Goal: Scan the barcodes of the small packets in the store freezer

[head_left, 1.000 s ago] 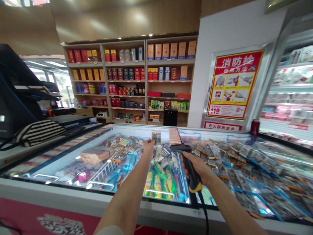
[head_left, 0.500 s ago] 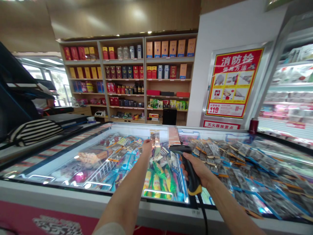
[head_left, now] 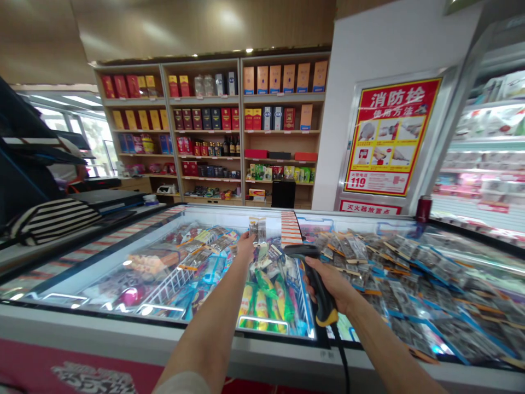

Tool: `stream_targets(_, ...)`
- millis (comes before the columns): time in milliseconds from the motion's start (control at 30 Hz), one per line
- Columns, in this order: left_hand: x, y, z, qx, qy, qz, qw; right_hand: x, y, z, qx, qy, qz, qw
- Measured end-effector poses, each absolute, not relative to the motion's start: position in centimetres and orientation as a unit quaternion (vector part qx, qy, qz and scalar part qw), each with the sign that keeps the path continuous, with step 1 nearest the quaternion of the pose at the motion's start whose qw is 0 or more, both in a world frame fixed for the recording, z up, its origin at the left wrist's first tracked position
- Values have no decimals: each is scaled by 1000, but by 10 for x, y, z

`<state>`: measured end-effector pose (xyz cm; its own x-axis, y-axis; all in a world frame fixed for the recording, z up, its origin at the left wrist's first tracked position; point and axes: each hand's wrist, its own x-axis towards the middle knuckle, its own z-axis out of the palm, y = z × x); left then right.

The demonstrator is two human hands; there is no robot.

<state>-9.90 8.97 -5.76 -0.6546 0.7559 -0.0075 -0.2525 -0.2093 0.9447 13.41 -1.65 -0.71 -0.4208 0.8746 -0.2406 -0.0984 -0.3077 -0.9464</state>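
Note:
My left hand point(head_left: 245, 244) is closed on the edge of a small clear packet point(head_left: 257, 231), held up over the glass top of the chest freezer point(head_left: 287, 350). What fills the packet is too small to make out. In my right hand point(head_left: 328, 282) a black and yellow barcode scanner point(head_left: 324, 298) is gripped by its handle, its head pointing left toward the packet and its cable hanging down. A strip of striped orange and white labels point(head_left: 291, 227) lies on the freezer's middle divider, just beyond the scanner head. Many similar flat packets point(head_left: 394, 273) lie heaped on the glass at right.
Under the glass are wire baskets with yellow and green ice-cream packs point(head_left: 262, 306). A striped bag point(head_left: 57, 219) and dark equipment stand on the left. A dark red cylinder point(head_left: 424, 209) stands at the back right corner. Shelves point(head_left: 241, 131) of boxes line the wall behind.
The view has shifted slightly. My left hand with the packet has moved a little to the left; the scanner stays in nearly the same place in my right hand.

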Motion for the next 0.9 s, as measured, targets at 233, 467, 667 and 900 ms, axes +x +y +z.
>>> stream_targets(233,-95,80,-50,222,518,729,388,133,-20,-9,-422,-496,670,357)
stream_targets(467,-96,79,-52,218,520,722,401,126,-23,-6,-424,-498,666,359)
stream_targets(667,-102,81,-55,222,533,716,393,124,-18,-7,-424,-523,641,368)
stream_targets(900,-71,84,-45,270,543,680,413,153,-4,1,-451,-518,593,420)
